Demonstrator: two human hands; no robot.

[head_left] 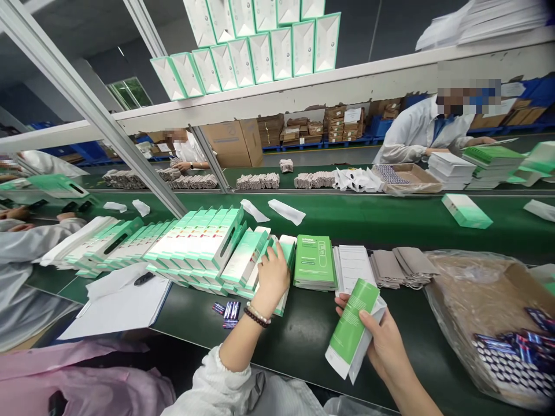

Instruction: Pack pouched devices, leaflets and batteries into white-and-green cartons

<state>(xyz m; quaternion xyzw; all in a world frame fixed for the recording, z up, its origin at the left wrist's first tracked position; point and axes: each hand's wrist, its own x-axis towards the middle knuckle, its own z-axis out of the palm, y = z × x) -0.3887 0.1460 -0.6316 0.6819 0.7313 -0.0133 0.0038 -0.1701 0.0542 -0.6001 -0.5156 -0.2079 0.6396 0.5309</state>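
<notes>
My left hand (273,274), with a beaded bracelet at the wrist, is at the right end of the row of white and green boxes (245,260). Its fingers curl over an upright white and green box (287,245), partly hiding it. In my right hand (384,332) I hold a green booklet (354,320) together with a white wrapped piece (366,352), thumb on top. Between my hands, a stack of green booklets (314,260) stands beside white printed sheets (354,267) and grey folded pouches (388,267). Several batteries (231,312) lie near my left forearm.
An open carton lined with plastic (472,277) holds many batteries at right. Behind the bench runs a green conveyor belt (368,216) carrying white packets (286,212) and a box (467,211). A shelf (281,95) with stacked boxes crosses above. Co-workers (416,133) sit opposite and at left.
</notes>
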